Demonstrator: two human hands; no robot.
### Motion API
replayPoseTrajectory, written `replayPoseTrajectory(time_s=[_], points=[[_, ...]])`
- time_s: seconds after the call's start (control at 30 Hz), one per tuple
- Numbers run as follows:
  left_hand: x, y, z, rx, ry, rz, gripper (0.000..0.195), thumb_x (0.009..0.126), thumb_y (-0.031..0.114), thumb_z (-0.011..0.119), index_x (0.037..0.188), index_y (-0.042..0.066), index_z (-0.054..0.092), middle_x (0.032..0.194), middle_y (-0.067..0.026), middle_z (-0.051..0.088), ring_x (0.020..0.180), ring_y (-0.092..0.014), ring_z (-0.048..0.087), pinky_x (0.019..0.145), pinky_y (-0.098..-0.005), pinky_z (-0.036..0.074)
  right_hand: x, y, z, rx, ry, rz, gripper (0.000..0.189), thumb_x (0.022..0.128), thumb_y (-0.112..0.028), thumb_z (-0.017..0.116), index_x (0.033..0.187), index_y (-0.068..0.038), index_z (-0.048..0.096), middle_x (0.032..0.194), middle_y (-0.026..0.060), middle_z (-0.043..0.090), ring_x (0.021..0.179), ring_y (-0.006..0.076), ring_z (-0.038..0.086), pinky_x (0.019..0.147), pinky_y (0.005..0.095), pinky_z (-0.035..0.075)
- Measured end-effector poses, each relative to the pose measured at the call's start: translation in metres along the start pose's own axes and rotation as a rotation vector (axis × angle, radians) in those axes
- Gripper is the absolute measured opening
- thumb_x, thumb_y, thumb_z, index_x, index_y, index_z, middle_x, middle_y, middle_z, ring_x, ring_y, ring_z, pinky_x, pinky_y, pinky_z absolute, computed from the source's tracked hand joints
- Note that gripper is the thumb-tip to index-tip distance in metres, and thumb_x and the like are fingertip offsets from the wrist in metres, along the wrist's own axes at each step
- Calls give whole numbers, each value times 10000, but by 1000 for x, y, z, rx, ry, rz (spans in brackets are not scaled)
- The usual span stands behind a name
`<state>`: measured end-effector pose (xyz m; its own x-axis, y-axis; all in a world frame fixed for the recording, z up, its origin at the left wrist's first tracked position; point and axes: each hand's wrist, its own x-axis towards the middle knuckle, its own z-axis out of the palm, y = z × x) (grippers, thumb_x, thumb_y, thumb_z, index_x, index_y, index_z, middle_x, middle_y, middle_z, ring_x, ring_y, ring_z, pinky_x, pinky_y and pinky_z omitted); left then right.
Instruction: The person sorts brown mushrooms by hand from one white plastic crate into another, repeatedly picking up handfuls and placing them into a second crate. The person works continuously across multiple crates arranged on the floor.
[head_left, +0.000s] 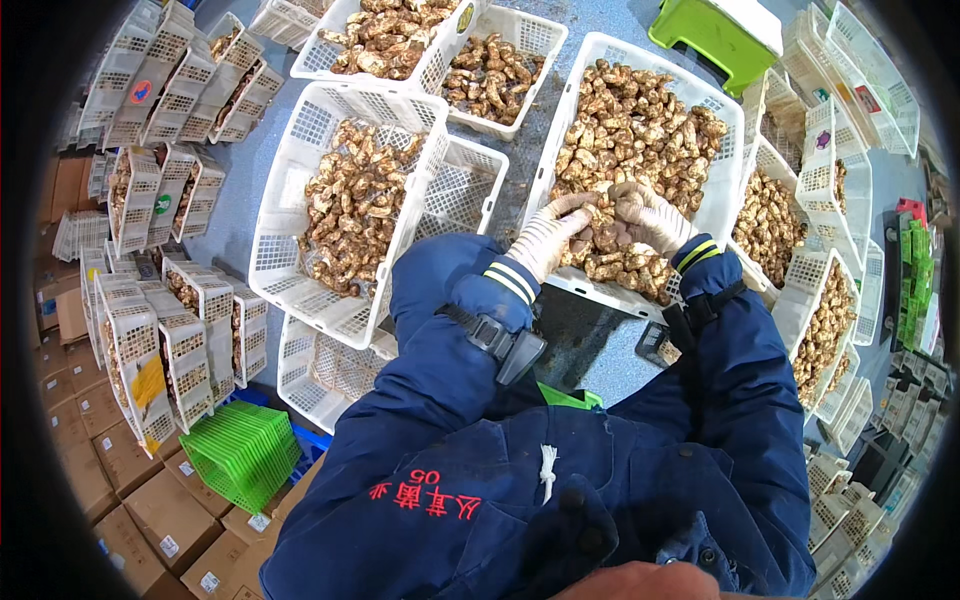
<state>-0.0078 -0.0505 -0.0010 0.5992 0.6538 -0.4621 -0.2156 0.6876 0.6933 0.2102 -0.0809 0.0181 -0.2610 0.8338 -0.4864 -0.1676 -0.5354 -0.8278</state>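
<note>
Brown-and-cream mushrooms (637, 135) fill much of a white plastic crate (557, 142) in front of me. My left hand (551, 231), in a striped knit glove, reaches over the crate's near left part, its fingers curled on a mushroom (602, 213). Close beside it, my right hand (651, 217), gloved the same way, is bent inward with its fingers closed around a mushroom that they largely hide. Both hands are just above the heap, their fingertips nearly meeting. To the left, a tilted white crate (281, 259) holds more mushrooms (352, 210).
Other crates of mushrooms (394, 37) stand at the far left, and more (769, 225) at the right. A green-and-white step stool (694, 37) is beyond. Stacked white crates (184, 322), green baskets (244, 454) and cardboard boxes (169, 517) line the left side.
</note>
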Motion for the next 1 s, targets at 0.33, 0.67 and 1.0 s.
replayPoseTrajectory(time_s=[0.33,0.67,1.0], points=[[6,-3,-6,-23,6,-1,261,928,116,598,1185,87,632,983,9,663,761,-73,590,608,-199,455,-4,11,13,-87,31,184,542,881,-267,686,1298,10,479,844,53,663,732,109,626,626,254,522],[6,0,-1,196,100,21,329,890,177,679,1193,74,604,831,38,609,628,-29,491,521,-169,401,-7,-7,39,-660,261,-190,373,793,-240,782,1064,-26,641,820,25,646,735,113,569,696,274,496],[2,2,-4,-76,-19,39,363,883,27,620,1244,22,580,949,-41,662,720,-78,557,613,-205,439,-5,-7,12,-56,293,89,372,945,-377,589,1106,-42,614,816,21,628,660,91,568,614,249,488]])
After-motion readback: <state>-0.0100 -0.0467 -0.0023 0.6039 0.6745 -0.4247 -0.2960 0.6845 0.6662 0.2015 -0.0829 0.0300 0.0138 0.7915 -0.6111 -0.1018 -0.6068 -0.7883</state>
